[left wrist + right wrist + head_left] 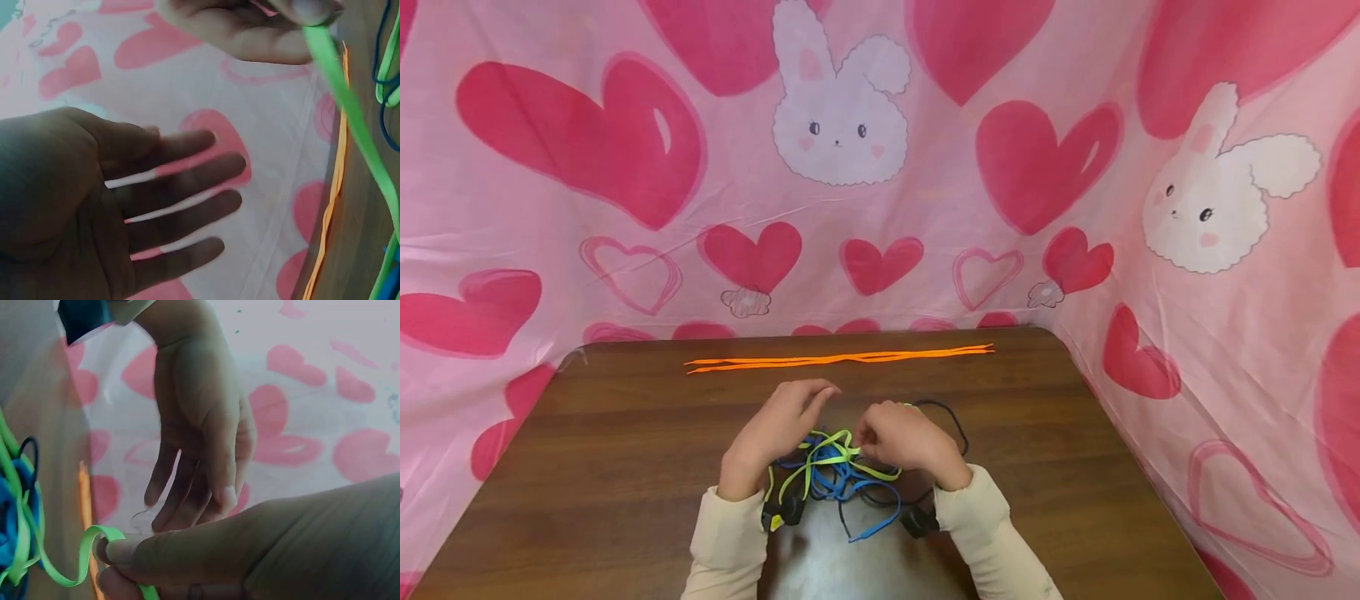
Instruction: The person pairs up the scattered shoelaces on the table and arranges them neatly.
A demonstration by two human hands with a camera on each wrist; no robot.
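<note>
My right hand (904, 435) pinches a flat yellow-green shoelace (81, 559) between thumb and fingers, as the right wrist view shows. From the pinch the lace runs down into a tangle on the table. Blue shoelaces (827, 479) and a thin dark cord (957, 421) lie in that same tangle, between my forearms. My left hand (790, 417) hovers just left of the pile, its fingers extended and nothing in them. In the left wrist view its fingers (187, 194) are spread apart, below the right hand.
Two orange shoelaces (850, 358) lie stretched side by side along the back of the brown wooden table (610, 467). Pink cloth (940, 192) printed with hearts and rabbits hangs behind and at the sides. Black wrist devices (792, 504) show beneath the wrists.
</note>
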